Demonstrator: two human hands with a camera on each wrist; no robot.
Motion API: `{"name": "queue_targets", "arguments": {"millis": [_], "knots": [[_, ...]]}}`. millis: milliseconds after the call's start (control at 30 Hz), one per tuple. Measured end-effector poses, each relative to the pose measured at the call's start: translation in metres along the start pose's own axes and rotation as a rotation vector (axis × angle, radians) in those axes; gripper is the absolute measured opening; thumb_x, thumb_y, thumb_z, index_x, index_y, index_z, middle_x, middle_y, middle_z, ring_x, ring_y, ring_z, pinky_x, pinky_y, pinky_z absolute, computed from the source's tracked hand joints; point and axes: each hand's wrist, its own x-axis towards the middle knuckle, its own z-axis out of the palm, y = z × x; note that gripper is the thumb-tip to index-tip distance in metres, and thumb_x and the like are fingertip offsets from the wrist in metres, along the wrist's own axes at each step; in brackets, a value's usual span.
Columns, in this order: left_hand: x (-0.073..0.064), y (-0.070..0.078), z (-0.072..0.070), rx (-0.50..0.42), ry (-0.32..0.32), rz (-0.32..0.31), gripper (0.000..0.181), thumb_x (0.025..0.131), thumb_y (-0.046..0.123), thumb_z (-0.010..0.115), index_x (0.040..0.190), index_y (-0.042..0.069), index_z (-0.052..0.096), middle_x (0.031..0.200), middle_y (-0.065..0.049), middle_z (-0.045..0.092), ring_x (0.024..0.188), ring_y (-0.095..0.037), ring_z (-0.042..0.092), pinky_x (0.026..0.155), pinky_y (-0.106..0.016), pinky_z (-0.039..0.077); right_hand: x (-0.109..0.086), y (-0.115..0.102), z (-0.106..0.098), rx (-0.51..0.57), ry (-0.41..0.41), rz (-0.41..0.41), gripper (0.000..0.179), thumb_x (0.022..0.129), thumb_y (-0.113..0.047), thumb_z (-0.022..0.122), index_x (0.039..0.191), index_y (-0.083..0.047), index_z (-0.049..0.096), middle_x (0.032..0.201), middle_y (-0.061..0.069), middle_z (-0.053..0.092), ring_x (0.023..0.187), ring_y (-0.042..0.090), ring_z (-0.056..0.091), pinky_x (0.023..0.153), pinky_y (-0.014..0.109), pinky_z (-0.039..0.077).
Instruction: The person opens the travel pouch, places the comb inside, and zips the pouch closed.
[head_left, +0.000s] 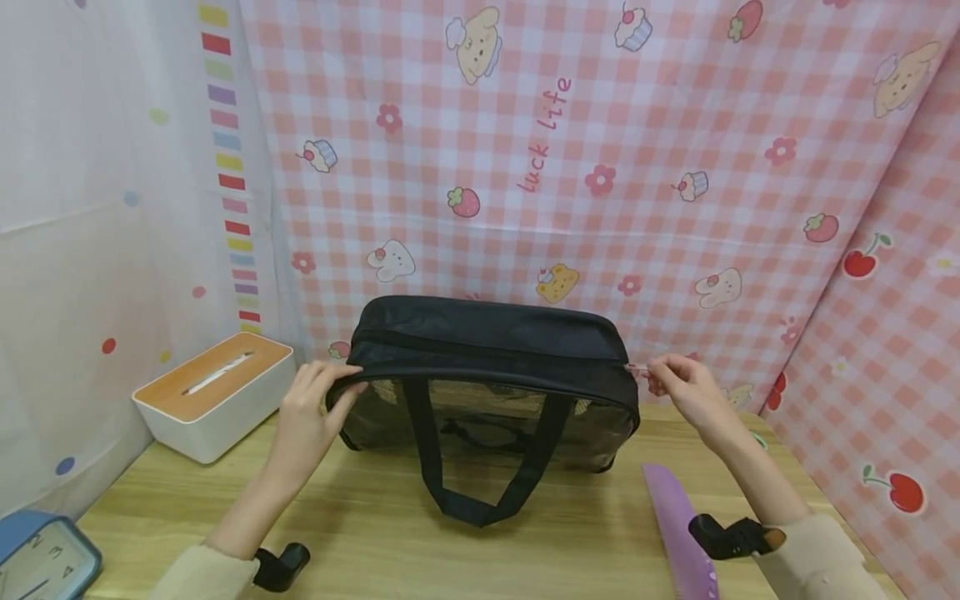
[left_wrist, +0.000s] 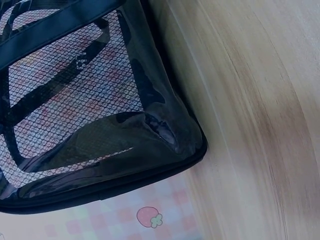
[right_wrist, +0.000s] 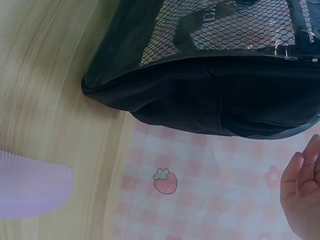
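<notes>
A black bag (head_left: 487,337) with a see-through front stands on the table, its handle strap (head_left: 480,507) hanging down in front. My left hand (head_left: 311,400) pinches the bag's top left edge between thumb and fingers. At the opposite end, my right hand (head_left: 686,387) pinches the small zipper pull (head_left: 636,368), which sticks out to the right. The zipper line runs along the bag's top. In the left wrist view the bag's clear panel and mesh (left_wrist: 80,90) show, without the hand. The right wrist view has the bag's dark end (right_wrist: 195,100) beside my curled fingers.
A purple comb (head_left: 678,525) lies on the wooden table (head_left: 570,542) right of the bag. A white tissue box (head_left: 210,429) with a wooden lid stands at the left. At the lower left corner is a blue clock (head_left: 82,550). Checked cloth (head_left: 495,242) hangs behind the bag.
</notes>
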Motion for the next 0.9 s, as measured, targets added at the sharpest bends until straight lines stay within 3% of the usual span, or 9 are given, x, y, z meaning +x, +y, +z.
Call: {"name": "queue_targets", "arguments": {"millis": [367, 600, 900], "knots": [[-0.001, 0.001, 0.001, 0.005, -0.004, -0.002, 0.025, 0.068, -0.004, 0.075, 0.091, 0.003, 0.067, 0.083, -0.009, 0.06, 0.077, -0.02, 0.052, 0.065, -0.019, 0.038, 0.007, -0.015, 0.011, -0.054, -0.042, -0.061, 0.034, 0.098, -0.024, 0.043, 0.093, 0.007, 0.058, 0.074, -0.004, 0.054, 0.072, 0.004, 0.05, 0.068, 0.02, 0.042], [-0.001, 0.0, 0.003, -0.001, -0.004, -0.004, 0.027, 0.067, -0.006, 0.075, 0.091, 0.002, 0.066, 0.083, -0.01, 0.059, 0.077, -0.021, 0.051, 0.065, -0.021, 0.038, 0.01, -0.026, 0.014, -0.169, -0.028, -0.12, 0.031, 0.097, -0.018, 0.044, 0.094, 0.007, 0.062, 0.088, 0.017, 0.064, 0.073, 0.001, 0.051, 0.068, 0.019, 0.045], [-0.001, -0.002, 0.003, -0.016, -0.014, -0.018, 0.027, 0.068, -0.006, 0.074, 0.092, 0.002, 0.065, 0.084, -0.011, 0.058, 0.077, -0.022, 0.049, 0.065, -0.023, 0.037, 0.015, -0.035, 0.019, -0.175, -0.016, -0.126, 0.028, 0.096, -0.015, 0.047, 0.088, 0.006, 0.062, 0.08, 0.012, 0.063, 0.069, 0.002, 0.05, 0.063, 0.018, 0.045]]}}
